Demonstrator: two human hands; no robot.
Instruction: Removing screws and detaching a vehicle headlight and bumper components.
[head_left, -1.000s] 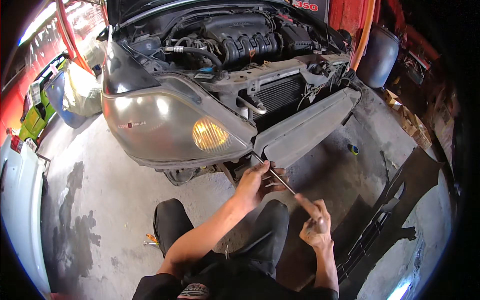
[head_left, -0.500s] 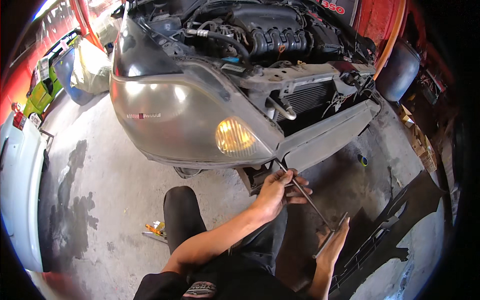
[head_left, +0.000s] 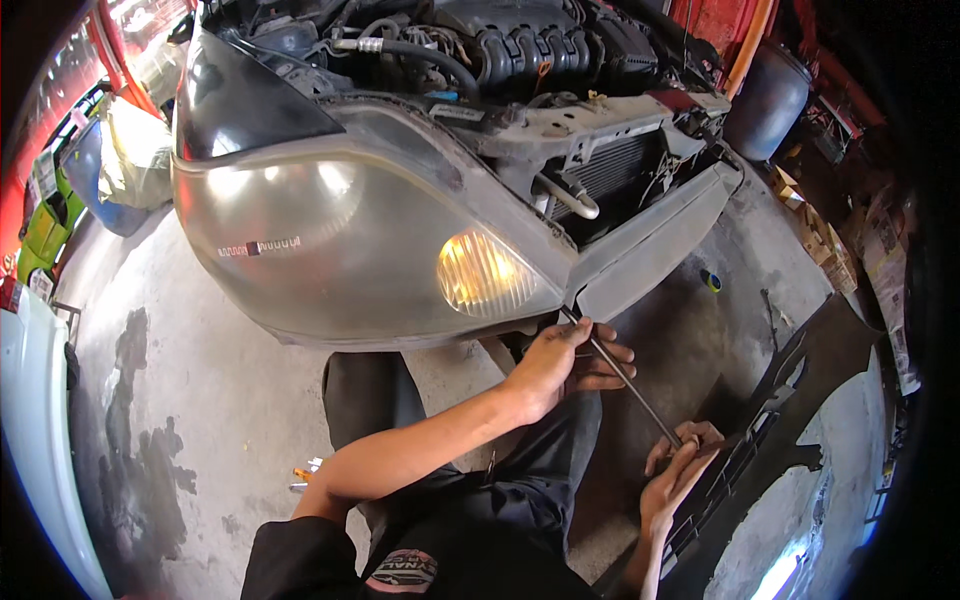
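A T-handle wrench point(head_left: 636, 388) slants up from the lower right, and its tip meets the car beneath the inner lower corner of a hazy headlight point(head_left: 330, 240). The thumb and fingers of my left hand point(head_left: 545, 372) close round its shaft near that tip, the other fingers spread beside it. At the shaft's lower end, my right hand point(head_left: 675, 475) is closed about the handle, covering most of the crossbar. Just above my left hand glows the amber turn signal point(head_left: 485, 273). A long grey bumper beam point(head_left: 660, 245) runs right from there.
The engine point(head_left: 540, 55) lies exposed above the radiator point(head_left: 605, 185). A removed black bumper cover point(head_left: 805, 400) rests on the floor at the right. Cardboard boxes point(head_left: 822, 245) and a blue barrel point(head_left: 765, 100) stand beyond. A pale car panel point(head_left: 35, 420) is at the left.
My right hand has turned and wrapped over the crossbar, which lay across its open palm before. My left hand keeps its hold on the shaft. The view has shifted nearer the headlight.
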